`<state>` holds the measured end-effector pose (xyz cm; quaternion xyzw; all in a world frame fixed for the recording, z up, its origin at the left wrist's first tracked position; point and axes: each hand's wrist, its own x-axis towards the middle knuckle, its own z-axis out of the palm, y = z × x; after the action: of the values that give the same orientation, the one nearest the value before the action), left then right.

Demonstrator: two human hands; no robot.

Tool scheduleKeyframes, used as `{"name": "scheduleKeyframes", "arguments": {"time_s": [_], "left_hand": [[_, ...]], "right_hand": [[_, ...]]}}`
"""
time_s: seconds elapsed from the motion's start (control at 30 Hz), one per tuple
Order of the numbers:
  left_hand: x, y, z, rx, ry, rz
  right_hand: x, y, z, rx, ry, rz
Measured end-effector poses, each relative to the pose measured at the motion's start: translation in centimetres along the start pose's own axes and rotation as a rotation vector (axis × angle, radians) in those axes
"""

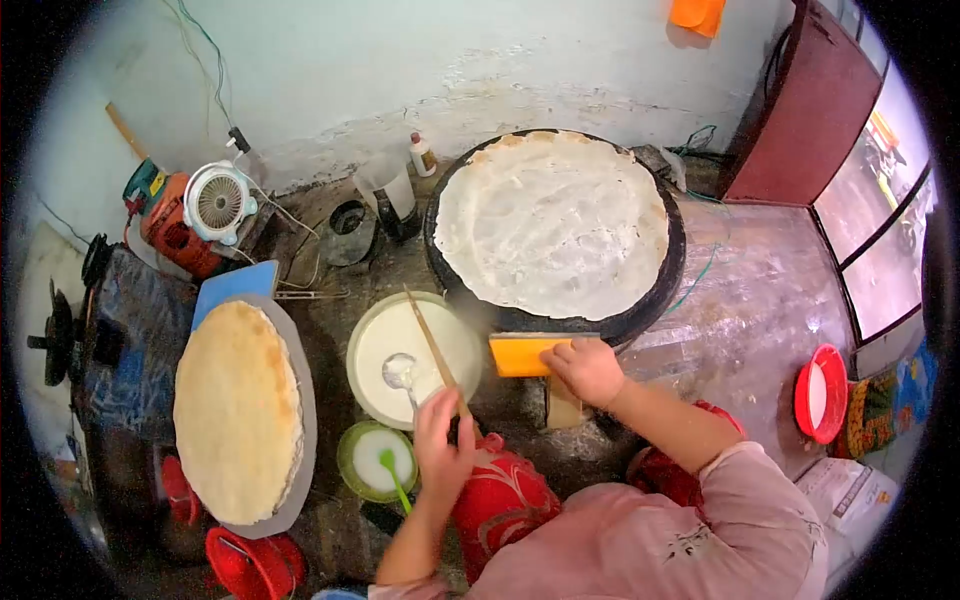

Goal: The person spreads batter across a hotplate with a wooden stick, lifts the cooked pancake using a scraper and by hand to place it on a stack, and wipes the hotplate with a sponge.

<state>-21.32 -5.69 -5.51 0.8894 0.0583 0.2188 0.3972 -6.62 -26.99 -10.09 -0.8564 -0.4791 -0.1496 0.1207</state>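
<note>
My left hand (pixel 445 440) is closed around a thin wooden stick (pixel 430 338), which slants over a wide bowl (pixel 356 385) of white batter. A metal ladle (pixel 398 372) sits in the batter; its handle meets my left fingers, and whether they grip it too I cannot tell. My right hand (pixel 588 372) grips an orange flat scraper (pixel 518 357) at the near edge of a round black griddle (pixel 676 258). A large, thin white pancake (pixel 555 225) covers most of the griddle, with some browned edges.
At left, a stack of round pancakes (pixel 238 410) rests on a grey board (pixel 303 455). A green bowl (pixel 345 468) with a green spoon (pixel 392 468) stands near my left hand. Behind are a blower (pixel 218 203), a plastic jug (pixel 385 185) and a bottle (pixel 422 157). A red basin (pixel 836 395) lies right.
</note>
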Motion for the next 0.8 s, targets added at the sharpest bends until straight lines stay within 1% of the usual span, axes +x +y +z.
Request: {"name": "scheduleKeyframes", "arguments": {"time_s": [0.03, 0.07, 0.13, 0.2, 0.23, 0.3, 0.33, 0.4, 0.43, 0.47, 0.53, 0.57, 0.6, 0.63, 0.67, 0.73, 0.77, 0.8], "left_hand": [[1.7, -1.8, 1.0, 0.069, -0.022, 0.017], [3.4, -3.6, 2.3, 0.138, -0.046, 0.032], [7.1, -6.0, 4.8, 0.126, -0.004, 0.05], [10.3, -8.6, 6.9, 0.302, -0.012, 0.074], [11.7, -9.2, 7.6, 0.305, -0.013, 0.074], [14.0, -9.3, 8.8, 0.472, -0.024, 0.046], [14.8, -9.2, 9.3, 0.472, -0.024, 0.046], [16.0, -8.6, 10.0, 0.532, -0.219, 0.118], [16.5, -9.0, 11.0, 0.48, -0.173, 0.175], [17.0, -9.7, 11.6, 0.48, -0.172, 0.169], [18.0, -10.8, 12.6, 0.449, -0.229, 0.343], [18.6, -10.9, 12.8, 0.35, -0.236, 0.349], [19.4, -11.0, 13.1, 0.351, -0.243, 0.349], [20.3, -11.1, 13.4, 0.302, -0.281, 0.293], [21.1, -10.9, 13.5, 0.254, -0.317, 0.236], [22.8, -10.6, 13.9, 0.183, -0.3, 0.17], [23.5, -10.1, 13.8, 0.187, -0.331, 0.153], [24.2, -9.4, 13.7, 0.191, -0.363, 0.137]], "right_hand": [[0.4, -0.2, 0.3, -0.009, 0.052, -0.005], [1.3, 0.1, 0.7, -0.005, 0.047, -0.009], [4.0, 1.8, 2.0, -0.12, 0.025, 0.087], [5.7, 3.0, 2.4, -0.146, 0.033, 0.118], [6.0, 3.2, 2.2, -0.13, 0.064, 0.138], [5.6, 3.3, 1.6, -0.097, 0.104, 0.179], [4.8, 3.3, 0.9, -0.097, 0.104, 0.179], [3.2, 3.3, -0.4, -0.093, -0.007, 0.172], [2.4, 3.0, -0.8, -0.091, -0.01, 0.168], [1.5, 2.5, -1.0, -0.048, -0.01, 0.127], [0.8, 1.9, -0.6, -0.002, -0.012, 0.088], [0.9, 1.4, -0.2, 0.016, -0.02, 0.038], [1.2, 1.0, 0.2, 0.035, -0.027, -0.009], [1.9, 1.0, 1.4, -0.03, 0.026, -0.049], [3.0, 1.3, 2.2, -0.027, 0.024, -0.048], [5.7, 2.4, 3.1, -0.177, -0.021, 0.022], [6.8, 2.6, 3.1, -0.173, -0.02, 0.022], [7.9, 2.8, 3.0, -0.136, -0.093, 0.119]]}}
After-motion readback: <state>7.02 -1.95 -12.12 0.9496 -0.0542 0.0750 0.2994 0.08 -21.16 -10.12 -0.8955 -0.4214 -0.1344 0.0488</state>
